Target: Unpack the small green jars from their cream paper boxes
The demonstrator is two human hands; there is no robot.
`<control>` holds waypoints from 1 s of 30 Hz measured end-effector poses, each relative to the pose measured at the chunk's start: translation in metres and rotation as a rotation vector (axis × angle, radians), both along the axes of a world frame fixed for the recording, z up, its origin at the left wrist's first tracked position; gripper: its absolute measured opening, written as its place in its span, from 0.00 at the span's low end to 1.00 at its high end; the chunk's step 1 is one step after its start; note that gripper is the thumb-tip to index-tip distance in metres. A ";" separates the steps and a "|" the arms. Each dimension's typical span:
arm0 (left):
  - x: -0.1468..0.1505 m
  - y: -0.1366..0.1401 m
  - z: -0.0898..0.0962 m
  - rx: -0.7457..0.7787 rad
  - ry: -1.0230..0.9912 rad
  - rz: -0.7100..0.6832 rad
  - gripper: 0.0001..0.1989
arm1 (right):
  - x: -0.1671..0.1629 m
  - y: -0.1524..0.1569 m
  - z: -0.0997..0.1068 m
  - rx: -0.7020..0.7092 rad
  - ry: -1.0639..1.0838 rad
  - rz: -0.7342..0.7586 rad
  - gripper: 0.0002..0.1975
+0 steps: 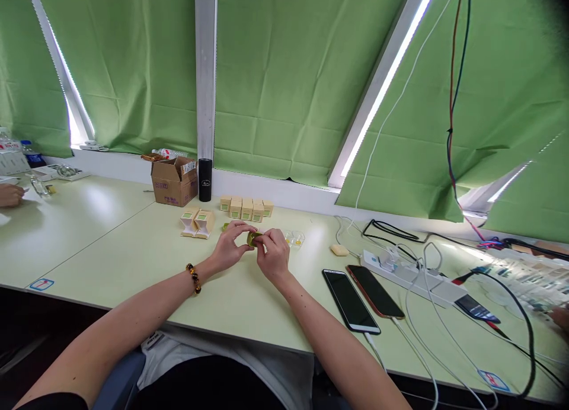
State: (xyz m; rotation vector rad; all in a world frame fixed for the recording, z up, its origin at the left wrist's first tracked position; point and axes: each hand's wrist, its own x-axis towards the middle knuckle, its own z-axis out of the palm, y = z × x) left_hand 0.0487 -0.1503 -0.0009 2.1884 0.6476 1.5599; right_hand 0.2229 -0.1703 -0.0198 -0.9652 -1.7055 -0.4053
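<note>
A small olive-green item [252, 239], perhaps a little tin or lid, is held between both hands above the table. My left hand [229, 246] pinches its left side between thumb and fingertips. From the right, my right hand [274, 255] has closed its fingers on the same item and hides part of it. Another small green piece [226, 226] shows just behind my left hand. Beyond the hands stand several small cream boxes [246, 208] with green labels. To their left are two opened cartons [203, 221]. Small clear containers [297, 239] with yellowish contents lie right of my right hand.
A cardboard box [174, 182] and a black tumbler [205, 180] stand at the back. On the right lie two phones [351, 300], a power strip [415, 276], many cables and a beige block [339, 250]. Another person's hand [11, 195] is at far left.
</note>
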 end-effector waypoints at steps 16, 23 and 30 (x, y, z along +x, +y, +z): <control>-0.001 0.007 -0.006 0.032 -0.007 0.049 0.22 | 0.003 0.001 0.003 0.160 -0.151 -0.070 0.11; -0.001 0.007 -0.007 0.032 -0.006 0.087 0.23 | 0.004 -0.002 0.005 0.185 -0.178 -0.080 0.12; -0.001 0.007 -0.006 0.044 -0.013 0.109 0.23 | 0.005 -0.002 0.007 0.200 -0.190 -0.076 0.12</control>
